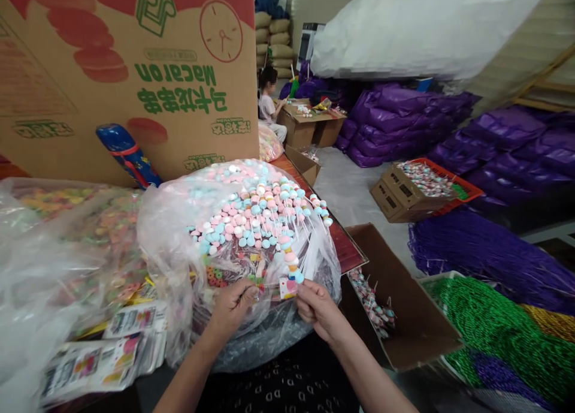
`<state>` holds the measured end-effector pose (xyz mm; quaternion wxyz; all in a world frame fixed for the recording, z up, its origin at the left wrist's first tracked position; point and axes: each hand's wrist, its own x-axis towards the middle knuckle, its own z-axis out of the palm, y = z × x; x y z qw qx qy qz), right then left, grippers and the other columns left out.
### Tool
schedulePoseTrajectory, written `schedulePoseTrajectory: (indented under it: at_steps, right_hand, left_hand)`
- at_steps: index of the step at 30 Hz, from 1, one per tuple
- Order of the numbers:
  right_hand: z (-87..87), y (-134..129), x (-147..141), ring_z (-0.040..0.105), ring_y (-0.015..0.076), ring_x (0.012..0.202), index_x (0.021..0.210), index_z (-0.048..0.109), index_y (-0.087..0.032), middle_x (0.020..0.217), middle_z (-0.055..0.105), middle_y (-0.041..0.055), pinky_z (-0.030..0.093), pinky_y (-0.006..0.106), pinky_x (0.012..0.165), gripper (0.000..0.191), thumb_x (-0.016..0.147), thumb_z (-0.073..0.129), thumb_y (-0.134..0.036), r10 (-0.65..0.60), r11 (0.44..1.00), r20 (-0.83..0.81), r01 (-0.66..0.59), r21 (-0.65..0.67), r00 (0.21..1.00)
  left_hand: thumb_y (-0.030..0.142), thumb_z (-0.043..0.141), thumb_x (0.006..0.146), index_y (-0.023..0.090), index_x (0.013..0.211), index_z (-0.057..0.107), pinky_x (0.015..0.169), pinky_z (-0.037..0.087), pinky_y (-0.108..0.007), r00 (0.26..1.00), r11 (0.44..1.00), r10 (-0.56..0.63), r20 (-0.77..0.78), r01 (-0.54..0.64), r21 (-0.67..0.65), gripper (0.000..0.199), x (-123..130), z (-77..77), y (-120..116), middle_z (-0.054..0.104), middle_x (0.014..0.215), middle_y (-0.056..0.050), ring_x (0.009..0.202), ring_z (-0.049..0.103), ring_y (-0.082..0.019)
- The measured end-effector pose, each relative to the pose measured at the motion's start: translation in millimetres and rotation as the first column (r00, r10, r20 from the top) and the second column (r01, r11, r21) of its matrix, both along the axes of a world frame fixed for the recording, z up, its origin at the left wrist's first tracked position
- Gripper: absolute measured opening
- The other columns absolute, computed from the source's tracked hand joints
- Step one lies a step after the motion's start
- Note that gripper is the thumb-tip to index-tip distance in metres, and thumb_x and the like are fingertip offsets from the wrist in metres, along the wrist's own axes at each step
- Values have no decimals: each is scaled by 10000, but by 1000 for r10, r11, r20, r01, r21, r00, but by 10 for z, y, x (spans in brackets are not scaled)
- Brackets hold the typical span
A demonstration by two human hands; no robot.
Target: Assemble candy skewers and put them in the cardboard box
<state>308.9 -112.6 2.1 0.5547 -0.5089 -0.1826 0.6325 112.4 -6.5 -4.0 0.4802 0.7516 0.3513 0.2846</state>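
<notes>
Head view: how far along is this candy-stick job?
Done: pastel candy sticks lie in the open brown cardboard box. In hand: the left hand and right hand pinch a pastel candy stick with a small printed card. Left: the clear plastic bag holds a large heap of sticks; printed paper cards lie beside it.

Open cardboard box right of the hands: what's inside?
The brown cardboard box holds a heap of pastel candy sticks along its left side; the rest of its inside shows bare brown cardboard. The box floor beneath the heap is covered, so anything under the sticks can't be seen.
</notes>
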Motion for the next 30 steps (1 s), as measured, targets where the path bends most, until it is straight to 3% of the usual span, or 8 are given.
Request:
schedulePoseTrajectory:
  at_steps: [3,14,25,30]
  right_hand:
    - [12,5,-31,120,6,405,728,517,-205,449,296,-156,43,212,410,677,561,904,-735,-4,1000,-12,4,-15,1000]
    - [2,11,-15,120,12,410,764,583,-184,454,309,-146,39,221,416,631,600,891,-710,11,1000,45,-11,-16,999]
    - [-3,-17,-1,145,-11,397,723,540,-183,500,405,-122,46,199,405,638,607,897,-698,-36,999,23,36,-11,999]
    - [-25,-26,-30,162,-7,391,678,526,-187,473,398,-121,59,193,402,630,562,933,-655,-131,991,14,132,-27,991]
  left_hand:
    - [443,502,941,194,678,576,545,395,-235,1000,999,-23,10,22,41,370,-9,3,-5,536,569,20,534,521,-132]
    - [352,522,970,184,698,611,529,393,-209,997,990,-48,61,39,139,332,-17,43,2,536,580,28,529,504,-114]
    - [291,573,989,188,817,694,582,452,-214,996,939,-90,22,77,336,234,-13,49,-27,664,661,9,593,587,-126]
    - [322,561,990,191,818,712,591,473,-230,996,955,-83,21,74,288,264,-16,40,-49,664,654,5,582,583,-133]
